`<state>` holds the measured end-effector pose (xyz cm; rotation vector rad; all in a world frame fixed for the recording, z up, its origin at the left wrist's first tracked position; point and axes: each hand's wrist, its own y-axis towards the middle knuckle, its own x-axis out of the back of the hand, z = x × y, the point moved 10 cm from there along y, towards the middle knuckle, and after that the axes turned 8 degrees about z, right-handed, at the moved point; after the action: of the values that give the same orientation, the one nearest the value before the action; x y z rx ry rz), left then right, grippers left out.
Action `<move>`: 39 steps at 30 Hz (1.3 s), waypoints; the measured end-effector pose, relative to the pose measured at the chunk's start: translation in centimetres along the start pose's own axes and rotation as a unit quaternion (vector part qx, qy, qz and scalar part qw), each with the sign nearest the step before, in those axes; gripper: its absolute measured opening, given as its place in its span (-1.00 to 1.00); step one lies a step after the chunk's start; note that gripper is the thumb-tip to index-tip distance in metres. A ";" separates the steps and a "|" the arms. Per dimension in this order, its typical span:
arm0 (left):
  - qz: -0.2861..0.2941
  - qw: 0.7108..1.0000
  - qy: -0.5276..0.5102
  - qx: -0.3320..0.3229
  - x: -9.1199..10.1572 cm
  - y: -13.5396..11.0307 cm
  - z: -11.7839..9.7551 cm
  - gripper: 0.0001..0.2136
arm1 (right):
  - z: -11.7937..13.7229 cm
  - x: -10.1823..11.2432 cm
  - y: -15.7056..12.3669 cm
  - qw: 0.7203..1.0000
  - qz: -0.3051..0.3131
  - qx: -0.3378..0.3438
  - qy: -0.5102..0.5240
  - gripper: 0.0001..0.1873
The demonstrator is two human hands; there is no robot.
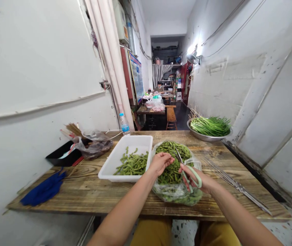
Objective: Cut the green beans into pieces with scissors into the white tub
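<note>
Right hand: closed round green-handled scissors, blades parted over the heap.
Left hand: curled beside the blades; cannot tell if gripping a pod.
Pods: heaped in a clear bag, near side of the table; fewer in the white tub, left.
Snipping: probably best done singly, keeping fingertips clear.
Bottle label, wall poster: too small to read.

One left hand, one right hand, one pair of scissors — one white tub, one clear bag at centre; one bottle, one blue cloth lower left, one basin right — pods too many to count
</note>
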<state>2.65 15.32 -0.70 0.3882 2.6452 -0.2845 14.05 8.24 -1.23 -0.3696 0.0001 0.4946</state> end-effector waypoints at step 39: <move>-0.038 0.674 0.725 -0.135 0.8 2.9 -5.2 -0.82 | -1.5 -0.3 0.1 0.989 0.032 -0.001 0.142 -0.62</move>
<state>0.82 19.58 3.08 0.5161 4.1535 0.7679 13.89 7.63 -2.62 -0.4397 0.2881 0.5020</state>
